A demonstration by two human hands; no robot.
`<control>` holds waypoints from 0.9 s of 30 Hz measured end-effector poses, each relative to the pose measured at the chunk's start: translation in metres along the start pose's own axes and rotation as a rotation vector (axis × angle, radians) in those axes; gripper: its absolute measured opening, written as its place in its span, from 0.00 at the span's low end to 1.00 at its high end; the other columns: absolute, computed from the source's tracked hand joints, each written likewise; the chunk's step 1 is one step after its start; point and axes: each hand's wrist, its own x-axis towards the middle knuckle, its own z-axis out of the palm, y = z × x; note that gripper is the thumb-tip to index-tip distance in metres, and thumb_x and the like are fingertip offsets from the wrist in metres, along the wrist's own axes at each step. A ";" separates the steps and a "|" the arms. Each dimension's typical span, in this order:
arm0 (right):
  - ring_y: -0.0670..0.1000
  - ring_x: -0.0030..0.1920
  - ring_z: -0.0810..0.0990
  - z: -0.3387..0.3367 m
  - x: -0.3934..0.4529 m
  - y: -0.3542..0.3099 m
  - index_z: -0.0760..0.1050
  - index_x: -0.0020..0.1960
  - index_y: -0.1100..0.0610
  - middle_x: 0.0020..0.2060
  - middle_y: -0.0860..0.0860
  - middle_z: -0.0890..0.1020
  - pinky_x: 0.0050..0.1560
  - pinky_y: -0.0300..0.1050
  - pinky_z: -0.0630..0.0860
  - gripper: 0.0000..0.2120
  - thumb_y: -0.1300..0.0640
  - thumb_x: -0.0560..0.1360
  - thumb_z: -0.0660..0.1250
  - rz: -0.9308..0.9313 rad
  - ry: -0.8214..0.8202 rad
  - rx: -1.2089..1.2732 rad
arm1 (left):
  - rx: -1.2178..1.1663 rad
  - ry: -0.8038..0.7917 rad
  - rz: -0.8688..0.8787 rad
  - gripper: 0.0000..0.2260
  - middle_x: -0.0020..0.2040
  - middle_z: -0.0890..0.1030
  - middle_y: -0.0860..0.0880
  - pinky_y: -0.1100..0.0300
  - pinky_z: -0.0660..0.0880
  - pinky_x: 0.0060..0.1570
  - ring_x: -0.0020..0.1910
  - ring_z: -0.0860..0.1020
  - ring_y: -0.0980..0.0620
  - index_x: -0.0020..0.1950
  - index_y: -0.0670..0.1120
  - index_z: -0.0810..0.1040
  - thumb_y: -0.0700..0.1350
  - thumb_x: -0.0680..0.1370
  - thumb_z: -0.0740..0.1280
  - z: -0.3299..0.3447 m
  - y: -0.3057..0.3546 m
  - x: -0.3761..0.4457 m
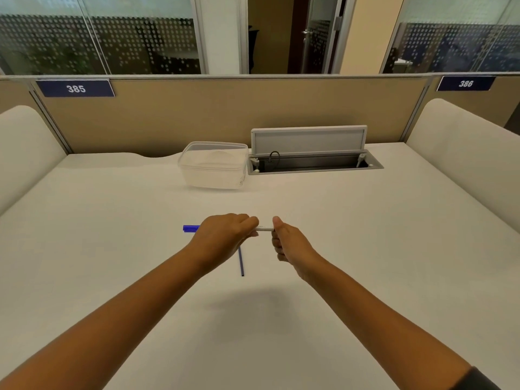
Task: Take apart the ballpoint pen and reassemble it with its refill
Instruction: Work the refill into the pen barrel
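Both of my hands hold a white pen barrel level above the white desk. My left hand grips its left part, and my right hand pinches its right end with the thumb up. A blue cap pokes out to the left of my left hand; whether it sits on the barrel or lies on the desk I cannot tell. A thin blue refill lies on the desk below my left hand, its upper end hidden by the hand.
A clear plastic container stands at the back centre. Right of it is an open cable hatch with its lid raised. A beige partition closes the desk's far edge, and padded side panels stand at both sides.
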 end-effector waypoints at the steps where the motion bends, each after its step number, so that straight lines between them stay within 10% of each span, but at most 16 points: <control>1: 0.47 0.28 0.62 0.000 -0.001 0.000 0.64 0.33 0.53 0.27 0.48 0.66 0.31 0.39 0.63 0.20 0.45 0.80 0.50 -0.041 0.019 -0.025 | -0.027 -0.028 -0.042 0.08 0.31 0.81 0.47 0.65 0.66 0.26 0.25 0.76 0.51 0.41 0.44 0.78 0.44 0.68 0.74 0.000 0.001 -0.001; 7: 0.46 0.32 0.65 -0.001 -0.007 0.006 0.65 0.37 0.54 0.31 0.48 0.68 0.37 0.41 0.65 0.17 0.49 0.80 0.50 -0.364 0.001 -0.211 | -0.244 -0.196 -0.386 0.13 0.41 0.81 0.45 0.62 0.66 0.34 0.36 0.72 0.50 0.51 0.45 0.75 0.50 0.80 0.56 0.006 -0.006 0.000; 19: 0.41 0.31 0.72 -0.017 -0.004 0.012 0.73 0.42 0.53 0.32 0.44 0.77 0.32 0.29 0.69 0.04 0.54 0.75 0.65 -0.419 -0.104 -0.396 | -0.183 -0.291 -0.299 0.13 0.41 0.77 0.50 0.62 0.64 0.30 0.37 0.71 0.53 0.48 0.48 0.76 0.54 0.79 0.56 0.013 -0.012 -0.012; 27: 0.40 0.34 0.81 -0.018 0.002 0.018 0.80 0.41 0.50 0.35 0.46 0.83 0.34 0.30 0.75 0.03 0.54 0.73 0.69 -0.275 -0.098 -0.091 | -0.280 -0.335 -0.319 0.12 0.49 0.79 0.50 0.69 0.62 0.32 0.42 0.72 0.55 0.55 0.48 0.77 0.52 0.76 0.63 0.010 -0.013 -0.009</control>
